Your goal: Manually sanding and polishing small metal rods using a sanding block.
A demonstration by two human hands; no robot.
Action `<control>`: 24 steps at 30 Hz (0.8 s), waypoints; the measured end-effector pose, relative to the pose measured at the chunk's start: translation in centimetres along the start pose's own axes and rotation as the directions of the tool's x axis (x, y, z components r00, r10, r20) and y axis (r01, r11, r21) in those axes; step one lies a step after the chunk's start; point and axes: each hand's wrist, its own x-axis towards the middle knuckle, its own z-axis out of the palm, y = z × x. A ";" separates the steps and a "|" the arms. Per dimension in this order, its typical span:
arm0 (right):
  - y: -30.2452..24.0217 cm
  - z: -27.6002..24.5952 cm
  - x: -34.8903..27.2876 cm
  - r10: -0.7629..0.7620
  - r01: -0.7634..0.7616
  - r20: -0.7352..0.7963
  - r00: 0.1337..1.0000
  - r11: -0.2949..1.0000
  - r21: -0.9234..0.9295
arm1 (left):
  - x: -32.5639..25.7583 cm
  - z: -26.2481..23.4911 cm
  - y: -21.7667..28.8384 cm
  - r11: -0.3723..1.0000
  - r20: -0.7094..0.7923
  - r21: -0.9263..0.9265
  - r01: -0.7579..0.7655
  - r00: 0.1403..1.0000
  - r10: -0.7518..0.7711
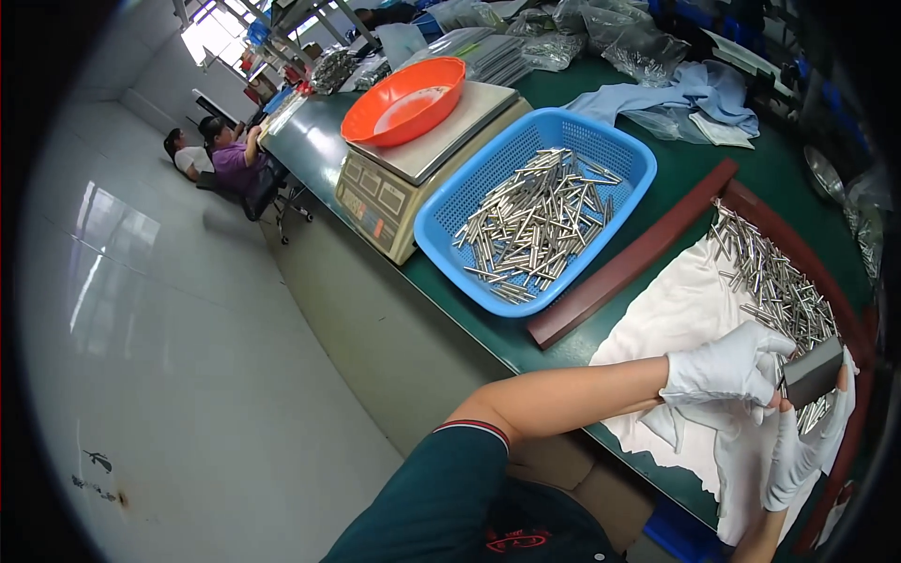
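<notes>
Both my hands wear white gloves and meet at the lower right over a white cloth (685,310). My left hand (727,368) reaches across and touches the edge of a small dark grey block (813,371). My right hand (800,441) grips that block from below, with bare fingertips showing. Several thin metal pins (771,281) lie in a heap on the cloth just behind the hands, inside a dark red wooden frame (629,263). What sits between the left hand's fingers is hidden.
A blue plastic basket (488,178) holds several more metal pins. Left of it stands a scale (418,174) with an orange bowl (404,98) on top. Blue cloth (676,94) and clear bags lie at the back. Two seated people (221,155) work far left.
</notes>
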 end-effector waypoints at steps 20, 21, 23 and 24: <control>-0.3 -0.5 0.5 0.013 -0.002 0.080 0.997 0.991 -0.135 | -0.1 0.2 0.5 0.978 0.001 0.206 -0.012 1.000 0.012; -0.4 -0.4 0.4 0.014 -0.003 0.081 0.997 0.991 -0.137 | 0.0 0.2 0.5 0.977 -0.002 0.213 -0.015 1.000 0.016; -0.6 -0.1 0.1 -0.115 0.119 0.033 0.993 0.968 -0.222 | -0.2 0.2 0.7 0.984 -0.003 0.177 -0.009 1.000 0.009; -0.7 0.0 0.1 -0.114 0.119 0.035 0.993 0.968 -0.221 | -0.4 0.2 0.8 0.990 -0.005 0.143 -0.003 1.000 0.004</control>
